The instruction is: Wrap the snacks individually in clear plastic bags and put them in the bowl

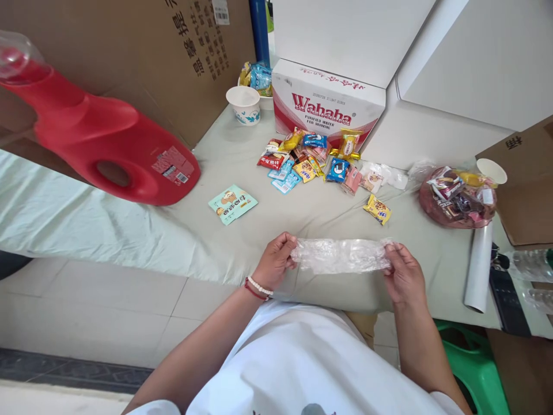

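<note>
A crinkled strip of clear plastic wrap (343, 256) is stretched between my two hands, just above the table's front edge. My left hand (279, 259) pinches its left end, and my right hand (402, 271) grips the right end. Beyond it lies a small yellow snack packet (377, 209). Farther back is a loose heap of wrapped snacks (307, 170) in blue, yellow, red and pink. To the left, a mint-green pouch (233, 204) rests flat on the cloth.
A large red jug (116, 144) leans in from the left. Behind the snacks stands a Wahaha water carton (324, 104), with a paper cup (244, 105) beside it. At right are a pink bowl of snacks (432, 207), a white roll (478, 268) and a green stool (475, 363).
</note>
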